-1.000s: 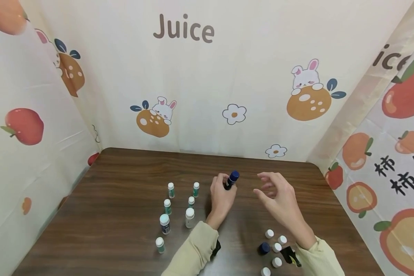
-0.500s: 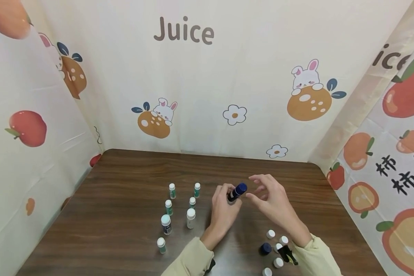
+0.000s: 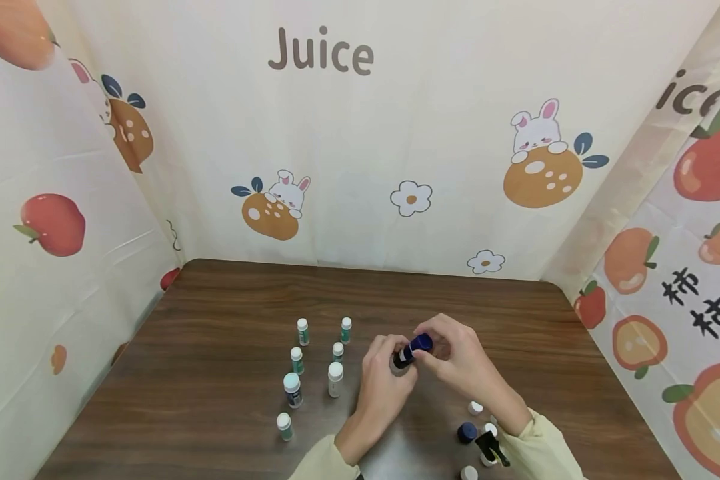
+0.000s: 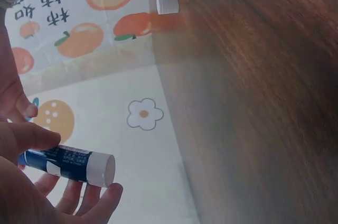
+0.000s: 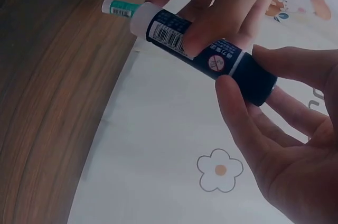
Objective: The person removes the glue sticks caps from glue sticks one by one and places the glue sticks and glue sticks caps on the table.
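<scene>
My left hand [image 3: 386, 387] grips a dark blue glue stick [image 3: 403, 359] around its body, above the table. In the right wrist view, the stick's printed label [image 5: 169, 39] and pale end show, and the left thumb lies across the body. My right hand [image 3: 465, 363] pinches the navy cap [image 5: 254, 80] at the other end between thumb and fingers. The cap sits on the stick. In the left wrist view, the white end [image 4: 101, 169] of the glue stick points away from the left palm, with the fingertips beneath it.
Left of the hands, several small sticks stand upright in two rough rows, including a green one [image 3: 297, 363], a white one [image 3: 335, 383] and a blue one [image 3: 293, 393]. Loose caps, among them a navy cap [image 3: 467, 433], lie near the right forearm. A printed curtain [image 3: 360, 133] surrounds the table.
The left hand has brought the glue stick slightly down and toward the person. My right hand has moved left and closed its thumb and fingers on the navy cap.
</scene>
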Action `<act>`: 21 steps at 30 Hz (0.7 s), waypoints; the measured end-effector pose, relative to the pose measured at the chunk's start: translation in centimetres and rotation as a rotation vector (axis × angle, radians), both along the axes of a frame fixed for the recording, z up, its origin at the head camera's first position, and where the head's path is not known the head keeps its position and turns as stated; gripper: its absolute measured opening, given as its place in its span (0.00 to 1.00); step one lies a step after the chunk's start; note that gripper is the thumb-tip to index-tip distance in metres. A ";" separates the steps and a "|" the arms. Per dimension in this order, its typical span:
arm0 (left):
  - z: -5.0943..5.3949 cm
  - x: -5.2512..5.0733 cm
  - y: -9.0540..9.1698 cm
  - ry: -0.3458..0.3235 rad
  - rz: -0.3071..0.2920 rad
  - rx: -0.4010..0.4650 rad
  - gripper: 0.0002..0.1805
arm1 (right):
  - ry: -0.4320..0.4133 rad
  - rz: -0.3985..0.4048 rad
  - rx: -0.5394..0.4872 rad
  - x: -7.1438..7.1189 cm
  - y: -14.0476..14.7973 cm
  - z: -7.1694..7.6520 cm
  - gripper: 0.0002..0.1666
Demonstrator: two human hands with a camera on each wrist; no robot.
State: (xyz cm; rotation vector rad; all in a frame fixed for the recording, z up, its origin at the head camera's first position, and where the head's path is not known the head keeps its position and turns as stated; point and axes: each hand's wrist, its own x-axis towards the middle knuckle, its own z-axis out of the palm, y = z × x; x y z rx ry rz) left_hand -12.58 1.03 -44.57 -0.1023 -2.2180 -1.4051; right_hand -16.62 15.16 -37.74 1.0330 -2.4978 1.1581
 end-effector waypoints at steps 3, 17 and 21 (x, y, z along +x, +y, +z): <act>0.3 0.6 -0.3 -0.011 -0.007 -0.025 0.15 | 0.001 0.011 -0.002 0.2 -0.1 -0.1 0.18; 0.8 2.8 -1.9 0.075 -0.030 -0.110 0.15 | -0.096 0.105 -0.069 2.0 -0.6 0.4 0.16; 0.8 2.9 -2.2 0.114 -0.047 -0.125 0.15 | -0.067 0.118 -0.086 2.3 -0.6 0.2 0.14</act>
